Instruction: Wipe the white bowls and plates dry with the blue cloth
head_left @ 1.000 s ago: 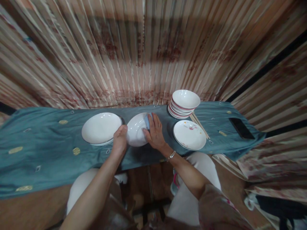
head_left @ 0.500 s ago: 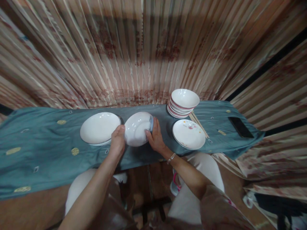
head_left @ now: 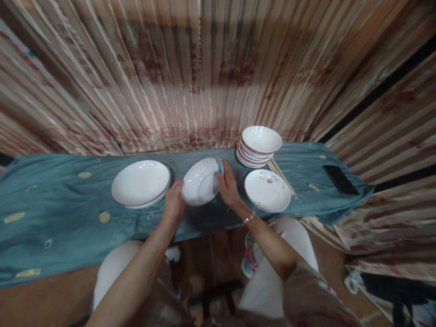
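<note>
A white plate (head_left: 200, 182) is held tilted over the table between both hands. My left hand (head_left: 174, 204) is closed on its left rim, thumb on the near face and the other fingers mostly hidden. On the right edge, my right hand (head_left: 229, 185) presses a blue-grey cloth (head_left: 221, 166) against the plate, with the thumb on the near face and the fingers behind. Left of the hands lies a small stack of large white plates (head_left: 140, 184). To their right are flower-patterned white plates (head_left: 267, 190), also stacked.
Several white bowls with red rims (head_left: 261, 141) stand stacked at the back right, chopsticks (head_left: 282, 176) beside them. A black phone (head_left: 339, 180) lies at the right end. A green patterned cloth (head_left: 64, 213) covers the table, and a pleated curtain (head_left: 190, 81) hangs behind.
Both hands have shifted slightly right with the plate, which has tilted more, its right side higher. The cloth has moved up and right with my right hand.
</note>
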Available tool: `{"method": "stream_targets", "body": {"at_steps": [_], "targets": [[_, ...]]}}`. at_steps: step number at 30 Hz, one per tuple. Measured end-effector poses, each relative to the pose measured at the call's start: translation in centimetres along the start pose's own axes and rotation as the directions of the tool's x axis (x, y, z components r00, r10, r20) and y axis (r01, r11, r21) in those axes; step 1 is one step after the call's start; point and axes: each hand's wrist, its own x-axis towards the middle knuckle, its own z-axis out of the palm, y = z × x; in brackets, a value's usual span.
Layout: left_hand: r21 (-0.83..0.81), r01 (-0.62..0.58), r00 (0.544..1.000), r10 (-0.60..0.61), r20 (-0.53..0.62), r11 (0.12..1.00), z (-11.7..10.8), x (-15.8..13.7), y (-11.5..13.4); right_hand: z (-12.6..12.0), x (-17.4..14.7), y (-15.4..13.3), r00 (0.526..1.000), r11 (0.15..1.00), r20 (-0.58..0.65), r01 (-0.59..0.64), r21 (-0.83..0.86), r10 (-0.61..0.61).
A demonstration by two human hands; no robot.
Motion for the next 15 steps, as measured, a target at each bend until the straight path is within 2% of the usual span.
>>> {"method": "stream_targets", "body": {"at_steps": [5,10,13,15], "targets": [[-0.012,0.064,0.998,-0.064,0.012,0.998,0.5,-0.5,-0.3,-0.5,0.6,-0.2,1.0,1.0,-0.016,-0.009,0.017,0.009],[0.013,0.104,0.993,-0.104,0.05,0.994,0.6,-0.9,0.5,-0.8,0.8,-0.5,1.0,0.999,-0.005,-0.019,-0.031,0.019],[0.022,0.102,0.989,-0.104,0.106,0.995,0.6,-1.0,1.3,-0.8,0.8,-0.6,1.0,0.997,0.015,-0.003,-0.071,0.004],[0.02,0.076,0.993,-0.078,0.094,0.997,0.5,-1.0,1.7,-0.8,0.8,-0.8,0.999,0.996,0.036,0.01,-0.088,-0.007]]}}
